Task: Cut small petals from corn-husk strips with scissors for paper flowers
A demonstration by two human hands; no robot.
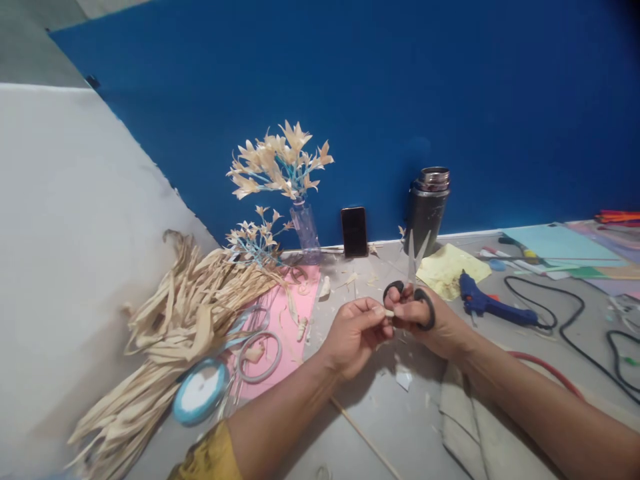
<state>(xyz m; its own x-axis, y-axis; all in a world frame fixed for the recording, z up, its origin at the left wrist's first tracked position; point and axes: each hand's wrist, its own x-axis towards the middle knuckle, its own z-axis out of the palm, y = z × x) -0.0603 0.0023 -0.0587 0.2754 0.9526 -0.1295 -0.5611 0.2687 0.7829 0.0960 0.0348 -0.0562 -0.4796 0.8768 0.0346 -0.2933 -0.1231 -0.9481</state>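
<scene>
Black-handled scissors hang on the fingers of my right hand, their blades apart and pointing up. Between the fingertips of both hands is a small pale piece, probably a bit of dried husk; its exact shape is too small to make out. My left hand is closed in a pinch on its left end, and the right thumb and finger meet it at the other end. Below my left wrist a thin stick lies on the table.
Dried husks are heaped at left, beside a blue ribbon spool, a ring and pink paper. Husk flowers in a clear vase, a phone and a dark flask stand behind. A blue glue gun with its cord lies right.
</scene>
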